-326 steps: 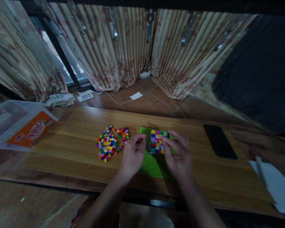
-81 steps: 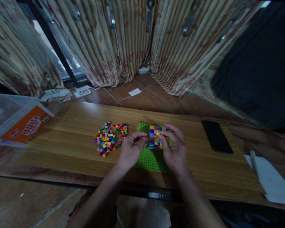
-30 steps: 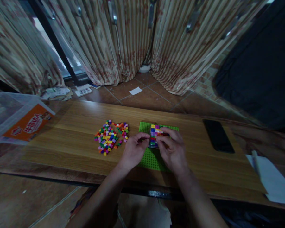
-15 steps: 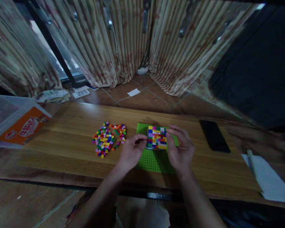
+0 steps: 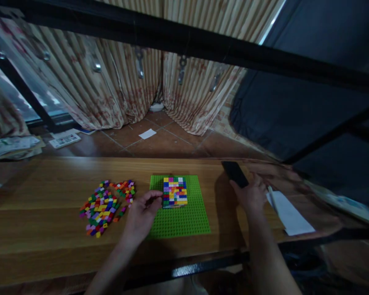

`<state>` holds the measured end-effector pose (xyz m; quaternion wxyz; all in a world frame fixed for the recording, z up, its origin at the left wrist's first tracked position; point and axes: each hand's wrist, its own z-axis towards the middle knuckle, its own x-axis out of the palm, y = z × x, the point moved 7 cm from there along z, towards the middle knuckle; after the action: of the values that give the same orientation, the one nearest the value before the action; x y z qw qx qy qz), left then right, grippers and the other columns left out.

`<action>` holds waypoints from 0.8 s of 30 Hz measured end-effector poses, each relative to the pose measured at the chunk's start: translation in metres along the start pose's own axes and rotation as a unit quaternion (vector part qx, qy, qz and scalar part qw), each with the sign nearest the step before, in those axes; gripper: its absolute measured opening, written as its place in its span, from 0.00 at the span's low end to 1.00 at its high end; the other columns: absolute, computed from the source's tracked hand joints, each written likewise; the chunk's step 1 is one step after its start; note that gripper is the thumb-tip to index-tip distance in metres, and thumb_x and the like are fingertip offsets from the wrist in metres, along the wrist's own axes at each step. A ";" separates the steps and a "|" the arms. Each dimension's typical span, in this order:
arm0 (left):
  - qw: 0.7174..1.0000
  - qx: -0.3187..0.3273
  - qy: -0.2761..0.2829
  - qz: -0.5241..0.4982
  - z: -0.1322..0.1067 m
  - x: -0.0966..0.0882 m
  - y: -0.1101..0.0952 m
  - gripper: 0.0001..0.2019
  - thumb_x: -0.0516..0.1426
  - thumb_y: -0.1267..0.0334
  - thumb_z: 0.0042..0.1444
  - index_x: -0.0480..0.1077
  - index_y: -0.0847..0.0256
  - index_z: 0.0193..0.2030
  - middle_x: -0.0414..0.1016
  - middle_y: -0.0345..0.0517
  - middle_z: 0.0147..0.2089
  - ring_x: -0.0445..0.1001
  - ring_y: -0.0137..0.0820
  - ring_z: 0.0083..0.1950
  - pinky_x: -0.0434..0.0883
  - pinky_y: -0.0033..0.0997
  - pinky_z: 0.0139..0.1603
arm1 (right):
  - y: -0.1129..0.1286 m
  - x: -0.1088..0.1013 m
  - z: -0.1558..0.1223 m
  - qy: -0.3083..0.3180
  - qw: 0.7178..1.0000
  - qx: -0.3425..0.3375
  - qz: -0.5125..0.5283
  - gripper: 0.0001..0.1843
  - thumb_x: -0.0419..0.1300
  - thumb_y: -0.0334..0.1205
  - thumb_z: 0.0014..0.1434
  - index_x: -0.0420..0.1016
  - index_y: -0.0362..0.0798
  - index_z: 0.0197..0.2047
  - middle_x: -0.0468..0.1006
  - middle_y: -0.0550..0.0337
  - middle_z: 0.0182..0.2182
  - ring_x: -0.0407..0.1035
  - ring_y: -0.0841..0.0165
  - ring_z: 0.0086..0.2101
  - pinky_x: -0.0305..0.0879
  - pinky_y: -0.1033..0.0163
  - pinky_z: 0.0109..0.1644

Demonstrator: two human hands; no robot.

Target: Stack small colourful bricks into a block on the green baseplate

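A multicoloured brick block [image 5: 174,191] stands on the far part of a green baseplate [image 5: 180,221] on the wooden table [image 5: 49,246]. My left hand [image 5: 140,214] rests at the baseplate's left edge. Its fingers are curled in a loose pinch against the block's left side, and what they hold is too small to tell. My right hand [image 5: 251,195] is stretched out to the right, with its fingers bent over the near end of a black phone [image 5: 234,173]. A pile of small loose coloured bricks [image 5: 103,204] lies left of the baseplate.
A white sheet of paper [image 5: 290,213] with a pen [image 5: 271,194] lies right of the phone near the table's edge. Striped curtains [image 5: 117,90] hang behind, above a tiled floor [image 5: 160,141] with scattered papers. A dark metal bar [image 5: 203,43] crosses the top of the view.
My right hand has left the brick block and moved right onto the phone. The view has swung up and to the right. My left hand stays by the block.
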<state>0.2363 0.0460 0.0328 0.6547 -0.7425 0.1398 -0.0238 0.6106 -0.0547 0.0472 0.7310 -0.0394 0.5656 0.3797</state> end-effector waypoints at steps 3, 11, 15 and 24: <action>1.000 -0.005 -0.001 -0.004 0.001 0.000 0.000 0.12 0.60 0.55 0.49 0.77 0.59 0.37 0.80 0.42 0.32 0.76 0.33 0.34 0.70 0.31 0.38 | -0.013 0.014 0.000 0.086 0.995 0.038 -0.031 0.49 0.64 0.55 0.53 0.52 0.38 0.69 0.63 0.26 0.61 0.59 0.37 0.61 0.60 0.36 0.56; 1.000 -0.014 -0.006 -0.013 0.004 -0.001 0.002 0.15 0.63 0.53 0.46 0.77 0.60 0.37 0.80 0.42 0.32 0.76 0.33 0.33 0.71 0.31 0.36 | -0.028 0.013 -0.011 0.151 0.986 0.012 -0.064 0.52 0.65 0.54 0.51 0.50 0.38 0.70 0.69 0.29 0.57 0.64 0.39 0.58 0.63 0.40 0.54; 1.000 -0.011 -0.002 -0.011 0.007 -0.001 0.005 0.18 0.63 0.50 0.44 0.77 0.60 0.37 0.79 0.43 0.33 0.76 0.33 0.34 0.72 0.32 0.37 | -0.031 0.009 -0.034 0.194 0.979 0.006 -0.063 0.58 0.66 0.61 0.47 0.48 0.38 0.71 0.67 0.31 0.59 0.61 0.40 0.60 0.62 0.42 0.56; 0.999 -0.031 -0.013 0.001 0.009 -0.013 0.004 0.23 0.65 0.46 0.39 0.77 0.61 0.37 0.80 0.45 0.35 0.76 0.35 0.36 0.73 0.35 0.41 | -0.003 0.014 -0.024 0.207 0.972 0.085 -0.068 0.52 0.66 0.65 0.45 0.61 0.39 0.64 0.64 0.31 0.60 0.59 0.40 0.60 0.57 0.44 0.59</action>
<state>0.2254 0.0569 0.0299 0.6335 -0.7623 0.1323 -0.0096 0.5938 -0.0611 0.0255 0.6230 -0.0929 0.7308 0.2631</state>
